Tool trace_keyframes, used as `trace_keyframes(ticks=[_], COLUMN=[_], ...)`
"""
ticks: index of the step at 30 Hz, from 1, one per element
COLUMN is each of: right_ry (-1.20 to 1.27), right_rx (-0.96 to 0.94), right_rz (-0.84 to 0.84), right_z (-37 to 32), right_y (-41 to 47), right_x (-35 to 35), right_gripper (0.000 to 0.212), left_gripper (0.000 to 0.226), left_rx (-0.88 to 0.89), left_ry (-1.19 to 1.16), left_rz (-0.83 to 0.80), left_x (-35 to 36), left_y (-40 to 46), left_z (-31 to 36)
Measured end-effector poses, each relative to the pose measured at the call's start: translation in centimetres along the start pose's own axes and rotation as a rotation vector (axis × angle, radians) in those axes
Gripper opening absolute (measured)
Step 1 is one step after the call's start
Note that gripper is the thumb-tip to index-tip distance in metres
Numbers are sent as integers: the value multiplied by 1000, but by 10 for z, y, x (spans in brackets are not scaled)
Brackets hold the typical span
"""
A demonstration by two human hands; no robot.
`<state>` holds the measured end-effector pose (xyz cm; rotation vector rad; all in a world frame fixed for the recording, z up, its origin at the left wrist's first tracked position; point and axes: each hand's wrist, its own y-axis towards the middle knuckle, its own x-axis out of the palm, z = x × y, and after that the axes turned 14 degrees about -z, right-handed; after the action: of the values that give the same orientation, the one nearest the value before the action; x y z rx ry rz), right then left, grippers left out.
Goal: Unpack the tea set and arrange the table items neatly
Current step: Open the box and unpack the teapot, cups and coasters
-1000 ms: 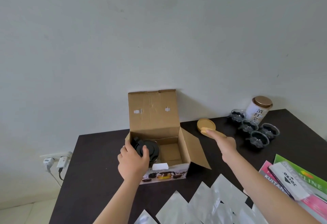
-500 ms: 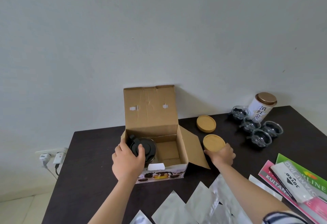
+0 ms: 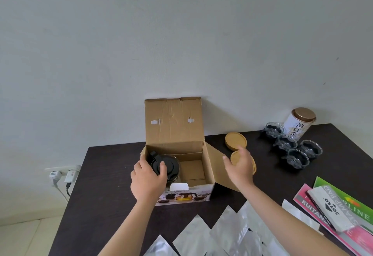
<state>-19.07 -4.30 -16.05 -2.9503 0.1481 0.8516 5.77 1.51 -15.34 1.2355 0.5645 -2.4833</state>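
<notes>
Soft, even daylight fills a bright scene. The box (image 3: 177, 154) casts a faint shadow on the wall (image 3: 181, 33). The right hand (image 3: 240, 164) is motion-blurred. Wide-angle distortion bends the table (image 3: 101, 175) edges.

Left hand (image 3: 148, 181) curled in a grip, right hand (image 3: 240, 166) open, fingers spread, both forearms extended.

Counts on the bench (image 3: 113, 175)

One open box (image 3: 175, 138), one teapot (image 3: 165, 164), two wooden coasters (image 3: 235, 141), four glass cups (image 3: 296, 157), one tin (image 3: 298, 126), two hands (image 3: 148, 181).
</notes>
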Motion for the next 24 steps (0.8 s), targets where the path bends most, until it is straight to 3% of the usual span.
trace_keyframes(ticks=[4,7,13,24], right_ry=[-27,-128,147,128], right_rx=[-232,-180,-22,-158], right_rz=[-226,-364,-251,-325], right_z=[-42,-61,-68,-83], right_y=[-23,-21,-11,-33], right_x=[22,34,48,99], right_gripper=[46,43,38,29], left_gripper=[99,123,124,142], left_rx=[80,162,177,123], left_ry=[6,79,157,141], left_rz=[-115,-273,-384,-379], left_x=[-6,-15,-27,-57], left_y=[-1,-3,-12,-10], left_z=[-7,-16,-35,-76])
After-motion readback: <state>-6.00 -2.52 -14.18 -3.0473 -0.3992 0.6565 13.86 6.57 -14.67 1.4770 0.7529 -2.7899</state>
